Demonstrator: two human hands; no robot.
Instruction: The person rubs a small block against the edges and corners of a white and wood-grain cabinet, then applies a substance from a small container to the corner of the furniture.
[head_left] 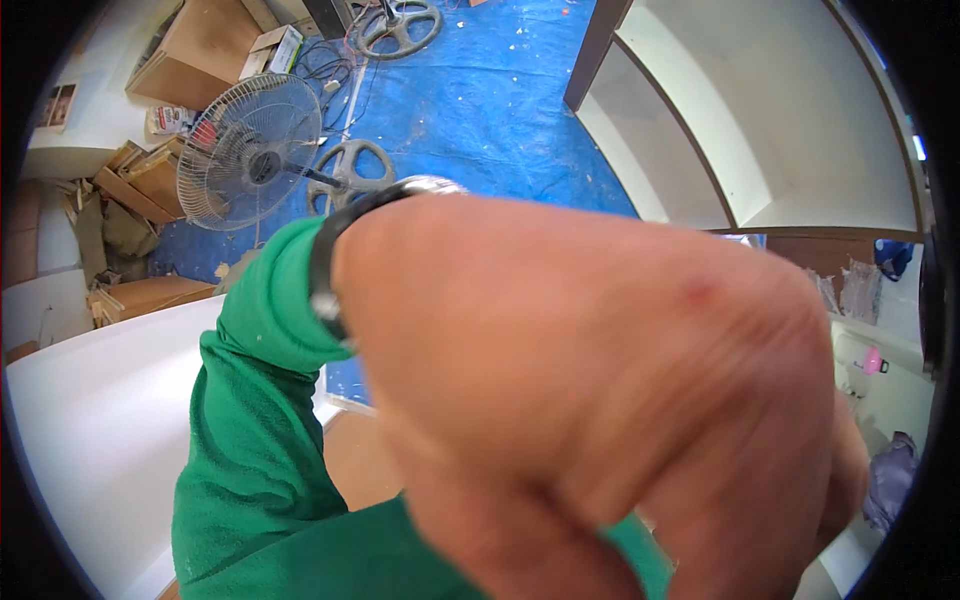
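Head view puts the person's left hand [600, 350] right up close, its back filling the middle and its fingers bent down past the lower edge. With the fingertips out of sight, I cannot tell whether it grips anything; the right hand is out of view, so I cannot tell its state either. A dark-banded watch [328, 270] circles the left wrist, touching the cuff of the green sleeve [255, 430]. Of the furniture, a white cabinet [820, 110] lies nearest the hand in this view, beyond it at the upper right; a dark-edged divider splits it into two compartments, their pale inner walls showing. Below that, at the right rim, a pale open-sided compartment [905, 400] has a small pink item [874, 360] in it, and a grey-purple bundle [893, 480] sits near its lower part. Over at the upper left I see a big brown box [205, 50] with a smaller white-and-green carton [272, 52] beside it; what they contain is hidden from me. Just below stands a white package [170, 120] with red marks, near a caged fan [250, 150]. Another cardboard box [150, 300] rests lower down, above a broad white panel [120, 380]. Blue sheeting [480, 110] covers the floor.
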